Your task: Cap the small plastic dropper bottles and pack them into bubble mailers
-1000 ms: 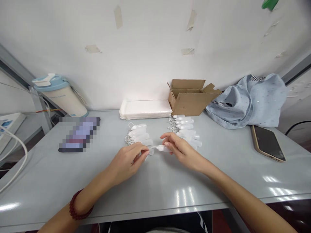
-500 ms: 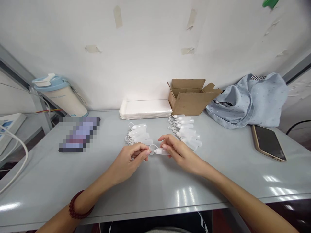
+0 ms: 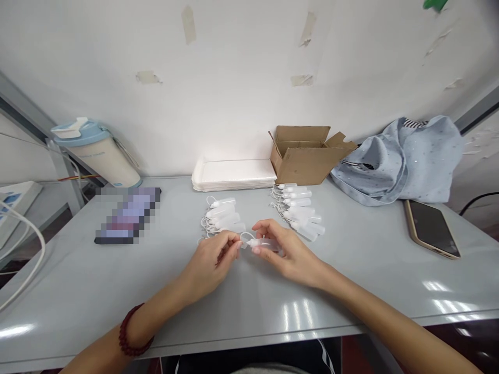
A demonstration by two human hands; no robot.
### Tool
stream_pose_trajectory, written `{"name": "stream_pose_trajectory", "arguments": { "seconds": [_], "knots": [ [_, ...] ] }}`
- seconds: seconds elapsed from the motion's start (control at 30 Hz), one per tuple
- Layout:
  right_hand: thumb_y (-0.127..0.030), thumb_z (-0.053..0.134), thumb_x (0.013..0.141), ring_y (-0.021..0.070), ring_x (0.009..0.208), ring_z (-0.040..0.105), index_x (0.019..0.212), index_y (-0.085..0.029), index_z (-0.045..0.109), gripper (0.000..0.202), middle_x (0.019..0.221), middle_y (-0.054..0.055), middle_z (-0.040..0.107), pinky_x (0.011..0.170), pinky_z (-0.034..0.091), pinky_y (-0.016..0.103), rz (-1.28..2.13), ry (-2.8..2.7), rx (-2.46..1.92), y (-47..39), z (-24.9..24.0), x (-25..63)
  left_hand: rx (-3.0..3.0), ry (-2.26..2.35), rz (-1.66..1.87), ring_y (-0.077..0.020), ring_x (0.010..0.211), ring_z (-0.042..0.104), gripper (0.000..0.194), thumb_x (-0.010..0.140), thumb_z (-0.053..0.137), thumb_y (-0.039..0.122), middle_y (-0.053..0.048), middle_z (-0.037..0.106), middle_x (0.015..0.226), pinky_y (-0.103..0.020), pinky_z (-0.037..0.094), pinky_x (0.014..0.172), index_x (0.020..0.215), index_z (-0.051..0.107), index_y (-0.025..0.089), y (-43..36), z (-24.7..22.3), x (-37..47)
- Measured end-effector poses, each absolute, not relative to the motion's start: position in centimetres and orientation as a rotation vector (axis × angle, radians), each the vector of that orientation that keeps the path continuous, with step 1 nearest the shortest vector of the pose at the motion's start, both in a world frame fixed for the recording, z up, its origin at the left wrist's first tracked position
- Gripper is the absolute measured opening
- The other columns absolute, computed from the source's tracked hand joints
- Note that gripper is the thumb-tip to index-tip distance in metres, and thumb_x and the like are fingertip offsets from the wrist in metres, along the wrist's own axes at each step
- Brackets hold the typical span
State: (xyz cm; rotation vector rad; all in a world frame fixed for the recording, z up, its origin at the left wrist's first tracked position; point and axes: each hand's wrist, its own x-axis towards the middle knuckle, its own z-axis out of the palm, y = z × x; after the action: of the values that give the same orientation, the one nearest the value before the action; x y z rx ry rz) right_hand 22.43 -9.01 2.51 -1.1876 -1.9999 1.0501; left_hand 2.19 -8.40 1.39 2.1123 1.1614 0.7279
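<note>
Between my hands is a small translucent bottle (image 3: 265, 243) with a white tip and a thin looped string. My right hand (image 3: 290, 254) has its thumb and fingers around the bottle's body. My left hand (image 3: 210, 259) pinches the end of the string loop, its fingertips close to the bottle's tip. Several similar bottles with strings (image 3: 224, 213) lie in a pile just beyond my left hand. Another group of such bottles (image 3: 302, 213) lies beyond my right hand.
Along the wall stand a blue-lidded cup (image 3: 103, 156), a stack of white packets (image 3: 234, 174), an opened cardboard box (image 3: 307, 163) and a light blue cloth bag (image 3: 413, 161). One phone (image 3: 432, 228) lies right, a blurred phone-like device (image 3: 130, 215) left.
My right thumb has shifted toward the bottle's tip, and more of the bottle's body shows between the fingers. My left hand has turned slightly and still pinches the loop.
</note>
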Motion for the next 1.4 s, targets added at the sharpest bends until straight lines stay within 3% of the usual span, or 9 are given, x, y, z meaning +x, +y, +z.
{"name": "stream_pose_trajectory", "arguments": {
  "seconds": [0.17,0.33,0.67,1.1,1.4],
  "knots": [
    [-0.029,0.057,0.085,0.0119,0.065,0.05,0.092,-0.018,0.052,0.014,0.083,0.002,0.059,0.056,0.038,0.023,0.881,-2.102,-1.137,-9.2,2.2,22.2,2.171,1.134,0.762,-0.0108,0.053,0.048,0.016,0.093,0.036,0.024,0.003,0.055,0.065,-0.021,0.037,0.05,0.083,0.047,0.02,-8.8,0.9,2.0],
    [-0.028,0.052,0.088,0.0125,0.061,0.05,0.094,-0.018,0.052,0.012,0.083,0.004,0.06,0.055,0.039,0.025,0.759,-2.167,-1.1,-9.5,1.5,22.2,2.248,1.12,0.765,-0.0105,0.05,0.046,0.014,0.093,0.035,0.021,0.004,0.053,0.064,-0.021,0.036,0.049,0.083,0.045,0.021,-8.9,0.7,2.0],
    [-0.023,0.047,0.09,0.0161,0.071,0.055,0.093,-0.018,0.049,0.006,0.086,0.006,0.058,0.062,0.043,0.027,0.73,-2.282,-1.015,-9.3,1.5,22.4,2.362,1.032,0.79,-0.0102,0.048,0.043,0.017,0.092,0.034,0.014,0.004,0.049,0.061,-0.021,0.034,0.049,0.079,0.043,0.02,-9.0,0.2,2.1],
    [-0.028,0.052,0.089,0.0137,0.064,0.055,0.094,-0.018,0.054,0.011,0.083,0.004,0.062,0.058,0.041,0.026,0.791,-2.145,-1.098,-9.5,2.5,22.4,2.045,1.179,0.812,-0.0114,0.057,0.051,0.02,0.092,0.043,0.028,0.002,0.059,0.066,-0.021,0.039,0.052,0.081,0.057,0.019,-8.3,2.8,1.4],
    [-0.029,0.053,0.088,0.0123,0.061,0.052,0.095,-0.019,0.057,0.013,0.081,0.003,0.062,0.052,0.038,0.024,0.841,-2.11,-1.095,-9.5,2.6,22.3,1.801,1.113,0.747,-0.0086,0.053,0.045,0.022,0.09,0.048,0.033,0.002,0.056,0.066,-0.021,0.037,0.049,0.078,0.06,0.018,-8.6,3.0,1.9]
  ]
}}
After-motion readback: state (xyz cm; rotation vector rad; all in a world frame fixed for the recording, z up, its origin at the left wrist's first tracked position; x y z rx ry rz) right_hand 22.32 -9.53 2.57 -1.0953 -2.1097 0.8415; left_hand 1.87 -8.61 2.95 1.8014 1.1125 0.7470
